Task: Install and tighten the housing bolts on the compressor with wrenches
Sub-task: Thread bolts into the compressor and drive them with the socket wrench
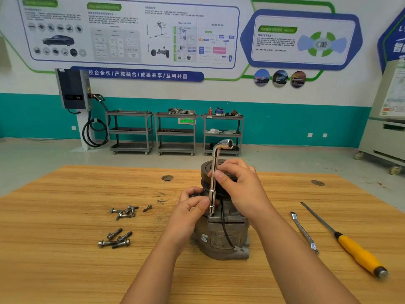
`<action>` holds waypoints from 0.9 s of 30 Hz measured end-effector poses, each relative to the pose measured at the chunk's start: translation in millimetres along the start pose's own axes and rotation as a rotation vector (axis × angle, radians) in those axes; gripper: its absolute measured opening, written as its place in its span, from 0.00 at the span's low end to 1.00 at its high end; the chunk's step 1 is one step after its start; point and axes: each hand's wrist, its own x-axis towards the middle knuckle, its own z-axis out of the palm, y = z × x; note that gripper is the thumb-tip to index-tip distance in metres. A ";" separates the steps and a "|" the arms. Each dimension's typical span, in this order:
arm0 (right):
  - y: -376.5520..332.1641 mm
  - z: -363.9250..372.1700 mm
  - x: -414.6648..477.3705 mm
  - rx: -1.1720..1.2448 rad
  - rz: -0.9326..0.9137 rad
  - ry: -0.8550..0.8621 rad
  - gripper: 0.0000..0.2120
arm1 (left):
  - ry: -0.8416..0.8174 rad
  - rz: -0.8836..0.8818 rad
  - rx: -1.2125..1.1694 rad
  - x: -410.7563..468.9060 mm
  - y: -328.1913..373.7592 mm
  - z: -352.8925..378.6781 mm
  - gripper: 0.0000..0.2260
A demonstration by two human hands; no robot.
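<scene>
A grey compressor (221, 235) stands upright on the wooden table (65, 270), its black pulley on top. A chrome L-shaped socket wrench (213, 183) stands vertical with its lower socket down on the housing's top edge. My right hand (238, 185) grips the wrench's upper shaft. My left hand (192, 207) pinches the lower shaft near the socket. Several small bolts (127, 211) and several longer bolts (116, 239) lie loose to the left of the compressor.
On the table's right side lie a flat spanner (304, 232) and a yellow-handled screwdriver (350, 246). Beyond the table, three grey carts (175, 132) line the teal wall, and a charger unit (73, 88) hangs at the left.
</scene>
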 end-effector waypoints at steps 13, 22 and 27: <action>-0.1 7.8 -2.0 0.016 0.000 0.096 0.07 | -0.001 0.008 -0.067 -0.4 2.0 -0.9 0.14; 0.8 6.2 -0.9 0.020 0.016 0.043 0.02 | -0.020 -0.012 -0.084 0.6 1.5 -0.4 0.12; 3.9 2.3 -2.6 0.025 -0.003 0.005 0.09 | -0.023 -0.007 -0.075 0.8 0.6 -0.5 0.11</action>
